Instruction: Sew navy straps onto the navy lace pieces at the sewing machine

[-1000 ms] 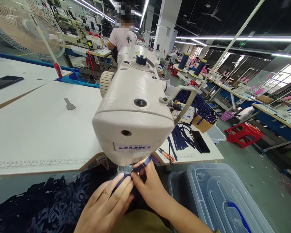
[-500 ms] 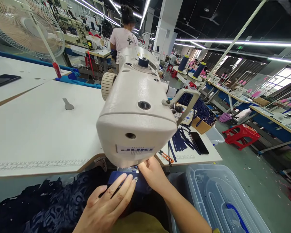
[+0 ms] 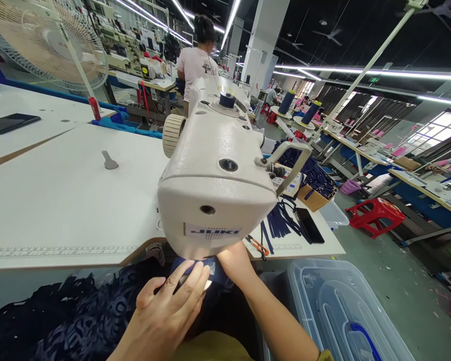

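A white sewing machine (image 3: pixel 218 200) stands end-on in front of me. Under its head lies a piece of navy fabric (image 3: pixel 218 273). The fingers of my left hand (image 3: pixel 169 306) are stretched out and press down on the fabric's near left part. A small pale rounded edge shows below those fingertips. My right hand (image 3: pixel 238 265) reaches beneath the right side of the head, beside the fabric; its fingertips are hidden by the machine, so their grip cannot be made out.
Dark navy strips (image 3: pixel 93 306) are heaped at lower left. Right of the machine are orange-handled snips (image 3: pixel 258 245), cut navy strips (image 3: pixel 278 220), a phone (image 3: pixel 310 225) and a filled cardboard box (image 3: pixel 315 197). A lidded plastic bin (image 3: pixel 334 301) stands at lower right. Ahead, a person (image 3: pixel 197 65) faces away.
The view has shifted slightly. My right hand has slid farther under the machine head, hiding its fingers. My left hand still presses the fabric, and a pale edge now shows beneath its fingertips.
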`<state>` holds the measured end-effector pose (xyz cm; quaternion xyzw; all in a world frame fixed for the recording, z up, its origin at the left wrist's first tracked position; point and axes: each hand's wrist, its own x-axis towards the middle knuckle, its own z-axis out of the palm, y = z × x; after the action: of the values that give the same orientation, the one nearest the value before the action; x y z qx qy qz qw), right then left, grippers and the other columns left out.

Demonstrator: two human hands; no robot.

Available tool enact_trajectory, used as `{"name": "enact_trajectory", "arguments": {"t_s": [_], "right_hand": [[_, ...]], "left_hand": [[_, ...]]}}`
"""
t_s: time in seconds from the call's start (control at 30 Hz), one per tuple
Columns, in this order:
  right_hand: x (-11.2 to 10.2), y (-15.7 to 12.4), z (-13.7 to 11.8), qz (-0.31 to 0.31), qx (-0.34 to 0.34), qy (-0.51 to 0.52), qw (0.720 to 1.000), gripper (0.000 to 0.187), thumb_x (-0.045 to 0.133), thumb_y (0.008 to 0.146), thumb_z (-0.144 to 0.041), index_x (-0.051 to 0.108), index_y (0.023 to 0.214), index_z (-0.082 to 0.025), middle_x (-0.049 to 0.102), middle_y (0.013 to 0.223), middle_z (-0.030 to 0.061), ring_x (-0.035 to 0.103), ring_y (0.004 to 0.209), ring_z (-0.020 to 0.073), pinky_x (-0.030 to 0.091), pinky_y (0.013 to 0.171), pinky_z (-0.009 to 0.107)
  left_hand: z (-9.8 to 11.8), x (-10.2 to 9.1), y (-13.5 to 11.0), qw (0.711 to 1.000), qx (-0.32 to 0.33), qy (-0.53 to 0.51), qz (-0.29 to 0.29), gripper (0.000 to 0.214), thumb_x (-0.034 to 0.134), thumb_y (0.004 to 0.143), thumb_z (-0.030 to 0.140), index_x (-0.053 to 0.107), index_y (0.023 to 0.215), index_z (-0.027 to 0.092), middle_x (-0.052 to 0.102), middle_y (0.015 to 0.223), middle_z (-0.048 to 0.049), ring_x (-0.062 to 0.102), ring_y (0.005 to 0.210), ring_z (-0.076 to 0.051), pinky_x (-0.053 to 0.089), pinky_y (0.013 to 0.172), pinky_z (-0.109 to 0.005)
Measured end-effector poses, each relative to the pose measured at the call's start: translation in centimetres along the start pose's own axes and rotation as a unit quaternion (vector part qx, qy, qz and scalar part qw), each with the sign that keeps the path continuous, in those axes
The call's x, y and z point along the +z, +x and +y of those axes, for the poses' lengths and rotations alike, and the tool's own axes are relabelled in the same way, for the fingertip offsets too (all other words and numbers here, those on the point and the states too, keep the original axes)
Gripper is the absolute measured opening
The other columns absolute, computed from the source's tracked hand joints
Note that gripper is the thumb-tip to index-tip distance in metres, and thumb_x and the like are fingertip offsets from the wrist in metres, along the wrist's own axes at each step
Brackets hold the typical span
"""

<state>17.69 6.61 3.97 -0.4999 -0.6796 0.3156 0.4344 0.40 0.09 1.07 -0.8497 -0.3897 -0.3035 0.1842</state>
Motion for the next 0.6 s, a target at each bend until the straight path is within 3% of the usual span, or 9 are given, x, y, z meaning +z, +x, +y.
{"name": "enact_trajectory", "arguments": {"t_s": [0.1, 0.4, 0.6], "right_hand": [[0.0, 0.5, -0.3, 0.005, 0.031, 0.016, 0.999, 0.013, 0.051, 0.082, -0.018, 0.062, 0.089, -0.019, 0.058, 0.061, -0.0021, 0.057, 0.060, 0.0174, 0.048, 0.063, 0.029], [1.0, 1.0, 0.1, 0.029, 0.052, 0.032, 0.998, 0.012, 0.051, 0.084, -0.020, 0.062, 0.088, -0.019, 0.060, 0.066, -0.0003, 0.057, 0.065, 0.0171, 0.049, 0.066, 0.029], [1.1, 1.1, 0.0, 0.025, 0.050, 0.023, 0.998, 0.015, 0.049, 0.081, -0.018, 0.063, 0.087, -0.017, 0.062, 0.071, 0.0007, 0.057, 0.071, 0.0163, 0.048, 0.070, 0.027]], "left_hand": [[0.2, -0.7, 0.7, 0.999, 0.023, 0.045, 0.006, 0.038, 0.051, 0.085, 0.023, 0.057, 0.122, 0.017, 0.064, 0.125, -0.0007, 0.060, 0.109, -0.023, 0.039, 0.081, -0.035], [0.5, -0.4, 0.4, 0.998, 0.021, 0.044, -0.026, 0.029, 0.048, 0.085, 0.018, 0.065, 0.105, 0.031, 0.059, 0.131, 0.0025, 0.057, 0.113, -0.026, 0.034, 0.080, -0.038], [1.9, -0.8, 0.9, 0.995, -0.090, -0.032, -0.002, 0.032, 0.038, 0.093, 0.018, 0.068, 0.090, 0.030, 0.063, 0.125, 0.0062, 0.058, 0.111, -0.024, 0.033, 0.080, -0.040]]}}
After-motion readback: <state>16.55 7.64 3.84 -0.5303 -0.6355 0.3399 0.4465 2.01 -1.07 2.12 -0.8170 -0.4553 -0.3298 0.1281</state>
